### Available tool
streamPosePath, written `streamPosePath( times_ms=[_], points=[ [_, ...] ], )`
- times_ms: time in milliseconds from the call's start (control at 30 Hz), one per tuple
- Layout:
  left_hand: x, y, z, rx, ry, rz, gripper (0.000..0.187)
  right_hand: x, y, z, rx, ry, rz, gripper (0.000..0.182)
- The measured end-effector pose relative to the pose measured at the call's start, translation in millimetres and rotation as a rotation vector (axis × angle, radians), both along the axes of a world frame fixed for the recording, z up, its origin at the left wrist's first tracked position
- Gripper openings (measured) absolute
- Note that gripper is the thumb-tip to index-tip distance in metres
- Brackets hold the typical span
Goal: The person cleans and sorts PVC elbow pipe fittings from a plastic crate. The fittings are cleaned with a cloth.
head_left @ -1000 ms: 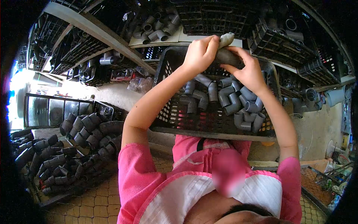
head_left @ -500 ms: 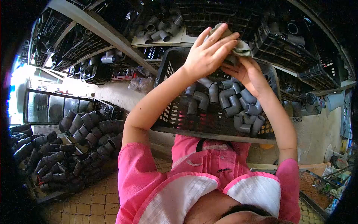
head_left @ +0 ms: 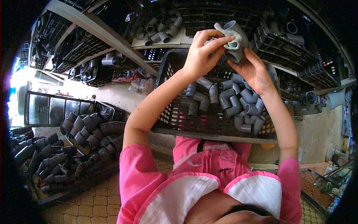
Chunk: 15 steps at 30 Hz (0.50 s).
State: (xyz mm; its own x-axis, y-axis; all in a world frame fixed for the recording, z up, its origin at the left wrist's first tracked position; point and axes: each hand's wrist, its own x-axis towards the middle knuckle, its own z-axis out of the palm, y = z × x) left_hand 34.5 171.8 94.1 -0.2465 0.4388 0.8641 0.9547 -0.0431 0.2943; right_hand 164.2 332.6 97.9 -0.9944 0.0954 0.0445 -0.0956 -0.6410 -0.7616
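Above the far side of a black plastic crate (head_left: 209,128), both my hands are on one grey pipe elbow (head_left: 230,25), partly covered by a rag. My left hand (head_left: 204,52) is closed on the pale, crumpled rag (head_left: 234,44) and presses it against the fitting. My right hand (head_left: 255,71) grips the elbow from the right and below, thumb and fingers around its lower end. Under my hands, several grey elbows (head_left: 232,106) lie loosely in the crate, mostly in its middle and right part.
A large heap of dark pipe fittings (head_left: 63,156) lies at the left. Shelves with black crates (head_left: 285,46) and more elbows (head_left: 160,36) stand beyond. A metal shelf beam (head_left: 108,33) slants across the upper left. Grey fittings (head_left: 313,99) sit at the right.
My left hand has turned from lying flat over the rag to pinching it. The elbow's open end now shows above the rag, and my right hand has shifted slightly right and down.
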Motion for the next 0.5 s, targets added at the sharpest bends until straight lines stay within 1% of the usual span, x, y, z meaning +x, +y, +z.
streamPosePath(
  times_ms=[33, 133, 233, 300, 333, 433, 500],
  points=[
    [4.0, 0.3, 2.5, 0.027, -0.072, -0.053, 0.04, -0.4, 1.6, -0.6, -0.011, 0.005, 0.013, 0.036],
    [9.2, 1.4, 4.7, 0.029, -0.202, -0.151, 0.034, -2.6, 7.7, -5.1, -0.038, 0.002, 0.043, 0.037],
    [7.7, 3.2, 0.4, -0.012, -0.252, -0.17, 0.029, -3.1, 8.5, -7.5, -0.029, -0.042, 0.033, 0.038],
    [9.0, 2.1, -1.6, -0.064, -0.408, -0.179, 0.025, -4.1, 7.5, -7.0, 0.008, -0.073, -0.002, 0.039],
    [9.7, 1.3, -2.6, -0.089, -0.485, -0.182, 0.024, -3.9, 8.5, -7.6, 0.009, -0.055, 0.039, 0.039],
    [10.4, 0.4, -6.3, -0.104, -0.678, -0.294, 0.029, -2.3, 13.6, -11.4, 0.024, -0.018, 0.135, 0.038],
    [15.4, -3.8, -4.1, -0.137, -0.635, -0.318, 0.034, -2.3, 15.5, -13.4, 0.049, -0.013, 0.165, 0.038]
  ],
)
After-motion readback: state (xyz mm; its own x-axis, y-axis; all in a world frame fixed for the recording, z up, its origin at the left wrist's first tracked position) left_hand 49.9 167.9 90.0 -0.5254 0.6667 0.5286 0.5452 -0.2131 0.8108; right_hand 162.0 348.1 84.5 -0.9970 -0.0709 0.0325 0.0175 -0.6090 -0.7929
